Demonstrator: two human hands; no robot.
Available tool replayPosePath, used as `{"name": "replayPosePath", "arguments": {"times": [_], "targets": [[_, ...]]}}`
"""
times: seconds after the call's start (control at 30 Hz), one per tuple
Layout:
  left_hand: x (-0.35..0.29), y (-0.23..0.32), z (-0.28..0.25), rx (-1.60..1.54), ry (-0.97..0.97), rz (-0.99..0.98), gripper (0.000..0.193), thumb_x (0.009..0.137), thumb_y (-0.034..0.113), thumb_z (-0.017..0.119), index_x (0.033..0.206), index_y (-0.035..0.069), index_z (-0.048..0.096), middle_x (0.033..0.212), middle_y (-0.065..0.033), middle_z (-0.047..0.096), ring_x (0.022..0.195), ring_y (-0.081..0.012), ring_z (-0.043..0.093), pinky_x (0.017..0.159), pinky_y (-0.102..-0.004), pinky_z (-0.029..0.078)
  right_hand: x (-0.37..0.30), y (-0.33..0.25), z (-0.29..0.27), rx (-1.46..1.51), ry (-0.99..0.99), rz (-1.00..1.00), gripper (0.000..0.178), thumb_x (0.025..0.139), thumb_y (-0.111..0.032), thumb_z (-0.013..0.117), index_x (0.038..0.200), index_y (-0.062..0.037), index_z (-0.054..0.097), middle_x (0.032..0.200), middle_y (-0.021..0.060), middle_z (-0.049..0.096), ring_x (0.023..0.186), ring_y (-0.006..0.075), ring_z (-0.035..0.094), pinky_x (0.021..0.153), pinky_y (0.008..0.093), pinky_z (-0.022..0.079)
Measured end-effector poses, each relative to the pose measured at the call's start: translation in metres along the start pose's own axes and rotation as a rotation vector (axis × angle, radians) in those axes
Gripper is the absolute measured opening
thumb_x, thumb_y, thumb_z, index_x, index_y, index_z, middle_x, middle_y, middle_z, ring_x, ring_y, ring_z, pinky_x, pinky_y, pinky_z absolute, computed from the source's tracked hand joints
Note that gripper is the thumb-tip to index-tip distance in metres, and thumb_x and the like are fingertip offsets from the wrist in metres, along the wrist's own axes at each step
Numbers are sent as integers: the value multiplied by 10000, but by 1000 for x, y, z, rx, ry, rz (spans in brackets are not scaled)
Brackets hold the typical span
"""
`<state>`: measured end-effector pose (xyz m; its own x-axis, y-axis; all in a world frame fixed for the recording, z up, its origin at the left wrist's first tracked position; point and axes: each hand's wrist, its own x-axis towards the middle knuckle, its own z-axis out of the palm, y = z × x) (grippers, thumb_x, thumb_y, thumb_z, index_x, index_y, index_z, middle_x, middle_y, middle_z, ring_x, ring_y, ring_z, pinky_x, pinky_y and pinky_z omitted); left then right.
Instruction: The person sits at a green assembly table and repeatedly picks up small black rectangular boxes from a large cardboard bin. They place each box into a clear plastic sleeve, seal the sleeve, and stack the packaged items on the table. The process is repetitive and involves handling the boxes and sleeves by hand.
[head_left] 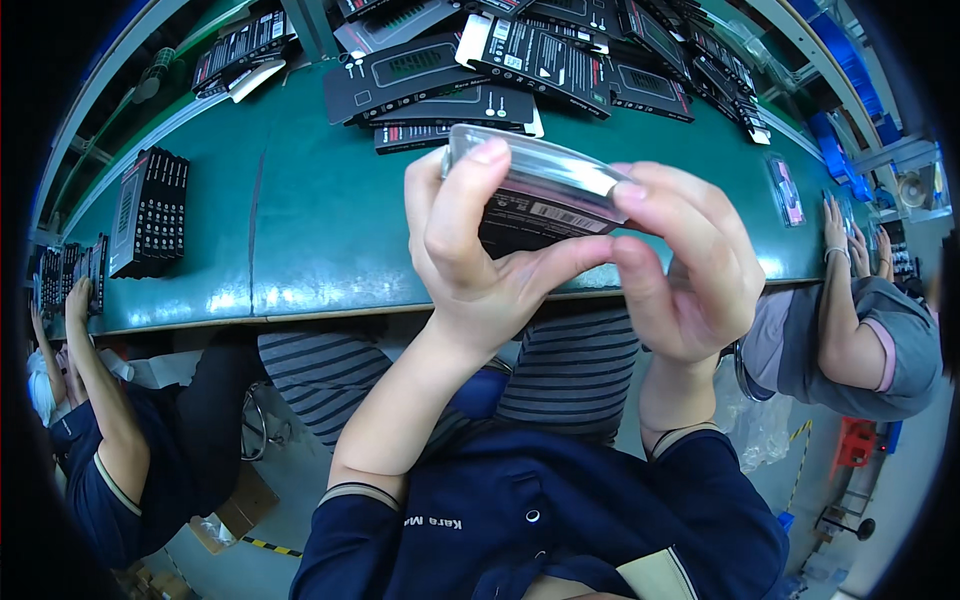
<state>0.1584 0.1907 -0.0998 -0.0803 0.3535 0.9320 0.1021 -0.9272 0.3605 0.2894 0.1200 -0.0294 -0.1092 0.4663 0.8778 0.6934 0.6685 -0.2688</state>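
Working remotely, I have left hand (468, 258) and right hand (702, 268) pinching a clear plastic shell (545, 162) above the bench's (330, 230) near edge, apparently fitting it to the black carton (520, 218), though glare muddies that; next calls for even pressure.

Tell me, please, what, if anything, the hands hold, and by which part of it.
A clear plastic shell, by its ends: left hand at the left, right hand at the right. Whether the black box below is also gripped cannot be told.
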Motion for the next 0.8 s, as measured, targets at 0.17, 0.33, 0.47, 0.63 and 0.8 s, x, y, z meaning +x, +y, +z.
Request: {"name": "replayPosePath", "arguments": {"times": [0.17, 0.33, 0.47, 0.63, 0.8], "targets": [[2, 0, -2, -65, -58, -24, 832, 641, 359, 939, 1265, 90, 459, 1091, -133, 618, 944, -299, 610, 727, -364, 544, -3, 1, 1, 328, -46, 287, 254, 860, 11, 695, 1108, 37, 649, 991, 168, 694, 865, 241, 687, 776, 321, 556], [-6, 11, 1, -139, 7, -147, 814, 642, 263, 955, 1253, 48, 463, 1110, -143, 606, 962, -305, 620, 780, -343, 535, -5, -8, 21, 1291, 200, 856, 438, 942, -8, 526, 1375, 37, 476, 1118, 118, 614, 1024, 140, 593, 918, 262, 471], [12, 14, -15, -477, -51, -379, 493, 830, 155, 806, 1160, 46, 456, 1137, -172, 601, 1003, -221, 607, 846, -319, 510, -20, -8, 54, 374, 254, 294, 210, 954, -29, 591, 1159, 14, 612, 1145, 159, 621, 995, 225, 627, 888, 314, 514], [27, 29, -25, -803, -12, -612, 230, 992, -13, 580, 1167, 64, 453, 1169, -188, 619, 1044, -213, 627, 940, -333, 487, -29, -8, 63, 401, 386, 225, 182, 970, -5, 604, 1148, 5, 573, 1131, 177, 621, 998, 231, 643, 879, 322, 547], [32, 26, -34, -699, -10, -675, 260, 967, -54, 585, 1167, 72, 479, 1130, -185, 635, 1017, -205, 643, 920, -329, 500, -16, -16, 58, 797, 380, 476, 193, 974, 27, 593, 1137, 13, 491, 1102, 167, 631, 973, 169, 631, 882, 286, 527]]}}
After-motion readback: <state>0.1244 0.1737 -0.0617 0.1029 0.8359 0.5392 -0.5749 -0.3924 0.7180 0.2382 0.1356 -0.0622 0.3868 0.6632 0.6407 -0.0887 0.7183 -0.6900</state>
